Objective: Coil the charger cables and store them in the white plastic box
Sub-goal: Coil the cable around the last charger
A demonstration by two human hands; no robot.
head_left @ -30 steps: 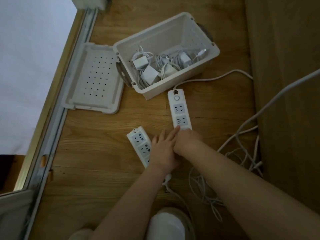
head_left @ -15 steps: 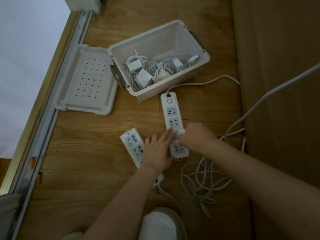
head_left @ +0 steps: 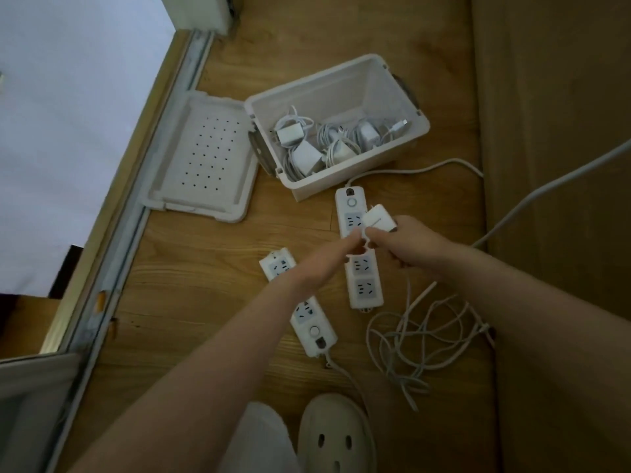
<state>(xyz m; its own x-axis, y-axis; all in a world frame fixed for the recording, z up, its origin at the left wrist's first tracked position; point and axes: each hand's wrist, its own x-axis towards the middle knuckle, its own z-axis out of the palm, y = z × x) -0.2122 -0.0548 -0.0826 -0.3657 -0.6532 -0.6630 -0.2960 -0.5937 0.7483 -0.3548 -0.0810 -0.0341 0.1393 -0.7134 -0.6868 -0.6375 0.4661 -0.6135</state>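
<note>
White charger adapter held above the upper power strip, clear of its sockets, pinched at its near end by the right hand; left hand reaching across with fingertips closed on the small white piece just below the adapter, the two hands nearly touching; thin white cable trailing from under the right hand into a loose, uncoiled tangle on the wooden floor, beside the strip's near end. White plastic box open on the floor beyond the strip, just apart from it, holding several coiled chargers along its bottom; its perforated lid lying flat against the box's left side. Second power strip on the floor to the left, partly crossed by the left forearm, its cord running toward a white slipper at the lower edge; a thicker grey cord crossing the darker panel at right.
</note>
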